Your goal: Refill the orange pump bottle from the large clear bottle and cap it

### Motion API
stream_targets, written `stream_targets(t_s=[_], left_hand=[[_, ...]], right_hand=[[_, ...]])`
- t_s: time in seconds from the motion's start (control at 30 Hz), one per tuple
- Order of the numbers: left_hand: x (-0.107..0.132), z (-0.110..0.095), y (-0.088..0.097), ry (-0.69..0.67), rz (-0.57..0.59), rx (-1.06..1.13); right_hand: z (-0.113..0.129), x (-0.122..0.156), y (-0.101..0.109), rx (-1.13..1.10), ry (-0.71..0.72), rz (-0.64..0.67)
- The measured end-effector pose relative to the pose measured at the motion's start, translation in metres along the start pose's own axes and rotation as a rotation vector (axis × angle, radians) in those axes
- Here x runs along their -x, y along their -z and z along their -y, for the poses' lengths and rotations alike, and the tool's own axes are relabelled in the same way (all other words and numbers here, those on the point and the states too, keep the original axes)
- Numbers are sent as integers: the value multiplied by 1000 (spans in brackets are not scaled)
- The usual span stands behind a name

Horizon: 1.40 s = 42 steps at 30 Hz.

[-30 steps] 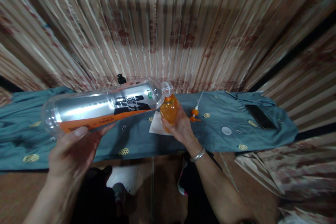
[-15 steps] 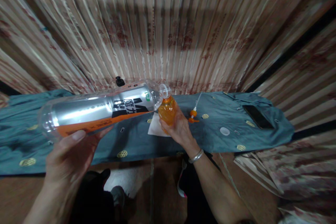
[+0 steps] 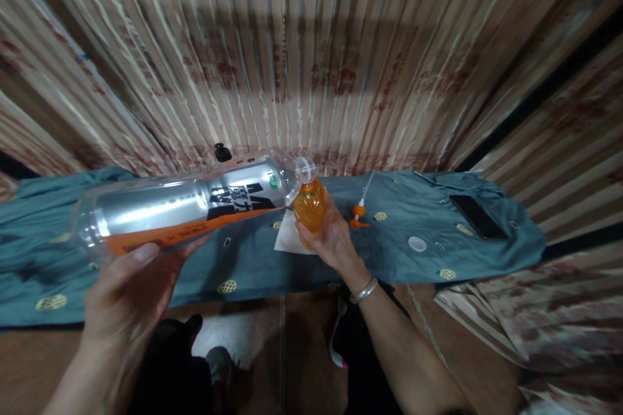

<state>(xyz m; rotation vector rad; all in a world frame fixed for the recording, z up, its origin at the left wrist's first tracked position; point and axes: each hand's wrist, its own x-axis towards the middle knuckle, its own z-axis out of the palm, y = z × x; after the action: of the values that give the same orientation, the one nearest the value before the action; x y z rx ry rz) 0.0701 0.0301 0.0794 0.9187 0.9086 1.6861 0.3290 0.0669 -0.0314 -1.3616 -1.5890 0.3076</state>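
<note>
My left hand (image 3: 134, 288) is closed around the base end of a large clear plastic bottle (image 3: 189, 204) with a silver and orange label. The bottle lies nearly level, and its uncapped neck is at the mouth of a small orange see-through bottle (image 3: 310, 211). My right hand (image 3: 333, 237) wraps round the orange bottle from the right and keeps it upright. A white napkin or paper (image 3: 292, 237) lies beneath the orange bottle. Right of it rests an orange pump top (image 3: 359, 213) with a pale dip tube. Whether liquid is flowing between the bottles I cannot tell.
A teal cloth (image 3: 263, 275) covers the narrow table. On its right lie a white round cap (image 3: 417, 243) and a black phone (image 3: 479, 217). At the back stands a small black object (image 3: 222, 152), against a pleated patterned curtain (image 3: 292, 45).
</note>
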Motion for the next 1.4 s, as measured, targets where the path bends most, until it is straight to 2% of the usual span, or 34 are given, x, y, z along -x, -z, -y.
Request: stream_targets(t_s=[0.57, 0.93, 1.4], left_hand=[[7, -2, -1, 34, -15, -33], [1, 1, 1, 56, -35, 4], [-3, 2, 5, 31, -3, 26]], right_hand=[[1, -1, 1, 12, -5, -3], [1, -1, 1, -11, -9, -8], [-1, 0, 2, -47, -28, 2]])
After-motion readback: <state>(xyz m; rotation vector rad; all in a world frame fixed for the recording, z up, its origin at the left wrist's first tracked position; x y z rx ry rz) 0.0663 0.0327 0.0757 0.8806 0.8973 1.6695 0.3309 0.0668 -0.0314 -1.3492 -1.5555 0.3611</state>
